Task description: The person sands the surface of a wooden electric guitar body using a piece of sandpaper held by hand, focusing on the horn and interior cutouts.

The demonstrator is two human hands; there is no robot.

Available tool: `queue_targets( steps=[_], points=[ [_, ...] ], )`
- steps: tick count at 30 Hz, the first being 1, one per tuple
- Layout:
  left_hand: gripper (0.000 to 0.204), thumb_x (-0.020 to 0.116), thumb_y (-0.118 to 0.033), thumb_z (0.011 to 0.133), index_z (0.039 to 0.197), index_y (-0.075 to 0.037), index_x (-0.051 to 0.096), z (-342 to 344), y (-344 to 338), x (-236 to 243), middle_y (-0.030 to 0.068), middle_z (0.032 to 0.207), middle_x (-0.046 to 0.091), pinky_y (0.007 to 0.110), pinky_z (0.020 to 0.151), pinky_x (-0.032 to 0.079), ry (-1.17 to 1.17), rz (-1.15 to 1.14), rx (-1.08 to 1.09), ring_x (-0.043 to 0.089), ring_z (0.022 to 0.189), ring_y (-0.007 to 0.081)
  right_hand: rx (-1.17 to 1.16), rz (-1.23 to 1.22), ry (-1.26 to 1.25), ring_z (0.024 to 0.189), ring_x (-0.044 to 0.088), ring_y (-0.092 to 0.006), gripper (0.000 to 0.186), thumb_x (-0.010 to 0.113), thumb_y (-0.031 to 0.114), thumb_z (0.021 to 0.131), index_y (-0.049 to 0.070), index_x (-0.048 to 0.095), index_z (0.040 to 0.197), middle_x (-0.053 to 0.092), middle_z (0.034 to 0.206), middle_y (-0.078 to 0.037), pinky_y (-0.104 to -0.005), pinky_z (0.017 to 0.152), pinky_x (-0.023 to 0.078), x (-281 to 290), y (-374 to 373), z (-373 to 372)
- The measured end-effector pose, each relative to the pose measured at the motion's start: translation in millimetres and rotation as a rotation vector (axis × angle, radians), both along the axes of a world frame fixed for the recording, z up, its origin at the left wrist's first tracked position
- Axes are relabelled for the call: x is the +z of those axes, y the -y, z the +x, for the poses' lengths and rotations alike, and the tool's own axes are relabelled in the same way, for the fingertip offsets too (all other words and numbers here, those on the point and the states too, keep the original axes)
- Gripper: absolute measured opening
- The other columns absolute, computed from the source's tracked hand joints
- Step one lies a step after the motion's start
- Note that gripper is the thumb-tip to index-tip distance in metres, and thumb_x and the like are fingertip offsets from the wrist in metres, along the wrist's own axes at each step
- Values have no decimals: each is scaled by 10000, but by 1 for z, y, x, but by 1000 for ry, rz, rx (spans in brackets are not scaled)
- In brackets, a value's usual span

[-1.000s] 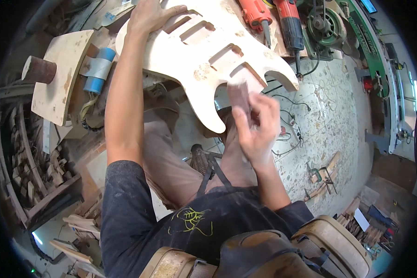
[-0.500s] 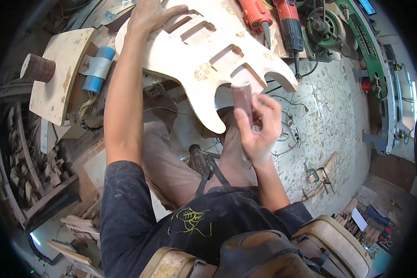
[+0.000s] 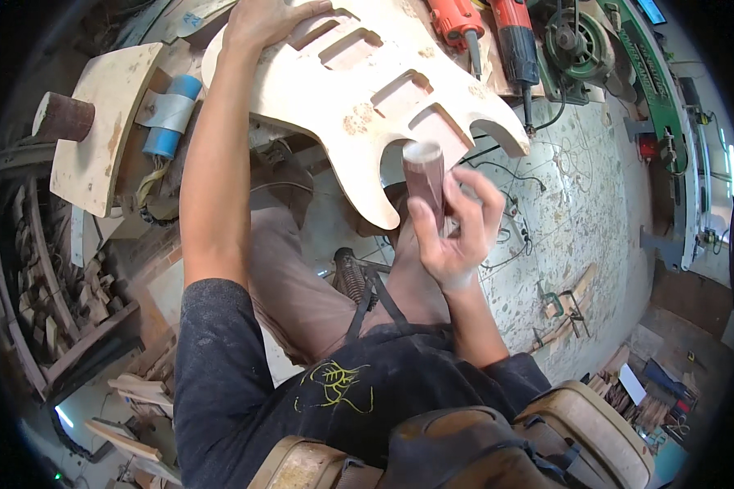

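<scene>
Nearest, the bare right hand pinched a brown cylindrical roll between thumb and fingers. Its blur had cleared over the last second, and its pale round end had turned up into view — perhaps a slowing or pause in the stroke. The roll stood at the right-hand cutaway of a pale wooden guitar-shaped body; whether they touched could not be told. Farther left, the bare left hand lay on that body, thumb spread, fingers partly cut off from view. The body had barely shifted — seemingly held steady. Beyond, far right, lay a red-and-black power tool
</scene>
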State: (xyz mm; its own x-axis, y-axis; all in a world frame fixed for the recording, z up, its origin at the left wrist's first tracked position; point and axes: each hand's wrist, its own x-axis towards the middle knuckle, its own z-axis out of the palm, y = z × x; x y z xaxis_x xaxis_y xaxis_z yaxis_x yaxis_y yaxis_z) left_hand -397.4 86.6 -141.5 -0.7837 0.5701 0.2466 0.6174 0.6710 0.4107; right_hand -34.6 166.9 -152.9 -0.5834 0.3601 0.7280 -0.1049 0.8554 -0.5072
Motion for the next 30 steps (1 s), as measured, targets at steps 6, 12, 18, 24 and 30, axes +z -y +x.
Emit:
queue_targets(
  steps=[6,12,18,24,30],
  points=[
    [823,794,-630,750,1313,-44,666,-3,-4,-6,224,1318,657,460,1069,472,-10,40,4,611,1241,380,1,-27,121,810,714,-275,371,832,85,821,-14,690,1150,635,1176,-150,-343,653,594,0,-8,-41],
    [770,802,-581,756,1287,-37,678,7,-11,6,232,1271,678,445,1047,490,38,62,5,637,1199,381,77,-99,186,815,725,-296,392,844,93,814,-3,692,1163,633,1196,-145,-352,653,602,-1,-5,-41],
    [760,814,-572,743,1272,-41,688,-7,-7,-5,243,1264,670,451,1047,486,-75,45,53,625,1205,389,233,-181,182,1020,685,-367,375,845,86,806,-23,680,1125,635,1207,-175,-417,811,591,-24,-15,-12],
    [788,799,-630,744,1274,-59,674,-15,-4,-18,252,1284,643,472,1056,468,-140,121,-12,590,1233,397,245,-112,194,944,708,-308,345,829,84,816,-31,676,1103,641,1211,-153,-378,737,586,-6,-14,-17],
    [802,788,-634,750,1256,-22,677,-8,-16,-11,268,1286,640,478,1054,463,-58,62,-26,577,1248,408,259,-107,235,1040,708,-363,337,822,77,818,-39,679,1100,661,1207,-177,-379,844,597,8,-21,-41]
  ],
)
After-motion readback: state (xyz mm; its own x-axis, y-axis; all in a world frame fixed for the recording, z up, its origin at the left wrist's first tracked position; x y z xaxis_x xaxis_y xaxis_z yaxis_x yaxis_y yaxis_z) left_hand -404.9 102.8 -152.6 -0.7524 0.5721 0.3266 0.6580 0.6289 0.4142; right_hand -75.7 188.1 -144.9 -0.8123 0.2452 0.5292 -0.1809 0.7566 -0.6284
